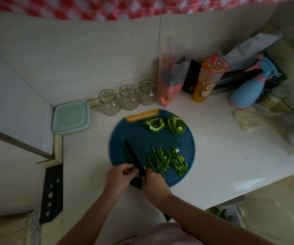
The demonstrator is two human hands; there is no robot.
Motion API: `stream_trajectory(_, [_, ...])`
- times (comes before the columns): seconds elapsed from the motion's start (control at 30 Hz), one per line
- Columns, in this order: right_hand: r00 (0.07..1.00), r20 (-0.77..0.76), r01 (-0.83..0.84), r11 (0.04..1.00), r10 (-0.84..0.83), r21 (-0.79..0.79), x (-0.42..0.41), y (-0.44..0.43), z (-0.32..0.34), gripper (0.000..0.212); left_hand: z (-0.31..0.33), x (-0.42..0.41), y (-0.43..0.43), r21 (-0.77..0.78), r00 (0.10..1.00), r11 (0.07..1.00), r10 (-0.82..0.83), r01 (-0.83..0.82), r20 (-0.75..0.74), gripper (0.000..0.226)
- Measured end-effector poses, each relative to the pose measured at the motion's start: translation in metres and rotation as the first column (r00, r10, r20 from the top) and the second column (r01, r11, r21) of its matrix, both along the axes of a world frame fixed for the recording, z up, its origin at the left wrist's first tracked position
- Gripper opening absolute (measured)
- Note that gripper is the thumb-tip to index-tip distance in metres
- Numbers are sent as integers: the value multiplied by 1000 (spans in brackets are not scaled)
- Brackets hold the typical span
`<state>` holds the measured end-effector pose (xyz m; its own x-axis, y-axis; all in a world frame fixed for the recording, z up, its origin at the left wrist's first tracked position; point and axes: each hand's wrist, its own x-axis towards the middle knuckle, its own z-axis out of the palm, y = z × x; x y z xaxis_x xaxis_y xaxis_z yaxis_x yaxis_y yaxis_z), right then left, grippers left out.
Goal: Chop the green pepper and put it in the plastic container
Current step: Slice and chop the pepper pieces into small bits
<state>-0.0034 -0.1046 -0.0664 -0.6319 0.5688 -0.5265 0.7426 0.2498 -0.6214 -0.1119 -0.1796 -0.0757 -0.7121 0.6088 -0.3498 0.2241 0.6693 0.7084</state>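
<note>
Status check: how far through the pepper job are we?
Done: a pile of pepper strips lies on the cutting board. In hand: right hand grips the knife, left hand at its blade. Left: two pepper pieces uncut; the plastic container is lidded.

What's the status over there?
Right hand grips knife, left hand pinches blade. Pepper strips on cutting board, two chunks uncut. Plastic container lidded, nothing blocking.

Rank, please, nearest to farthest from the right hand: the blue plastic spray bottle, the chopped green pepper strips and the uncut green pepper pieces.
1. Chopped green pepper strips, beside the right hand.
2. Uncut green pepper pieces, farther ahead.
3. Blue plastic spray bottle, back right.
</note>
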Motion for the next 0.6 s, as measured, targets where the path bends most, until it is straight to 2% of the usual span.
stream_trajectory(0.13, [1000, -19, 2, 999, -2, 33, 5, 0, 0, 21, 1, 7, 3, 38, 986, 991, 127, -131, 104, 29])
stream_trajectory(0.3, [998, -23, 51, 998, -52, -33, 23, 4, 1, 26, 1, 9, -1, 66, 960, 976, 188, -206, 210, 15])
stream_trajectory(0.43, [996, -12, 90, 992, -92, -91, 29, 14, 8, 25, 3, 13, -3, 83, 944, 965, 221, -247, 244, 12])
stream_trajectory(0.6, [982, -124, 118, 976, -142, -183, 30, 23, 18, 18, 5, 17, 5, 97, 937, 956, 246, -276, 247, 13])
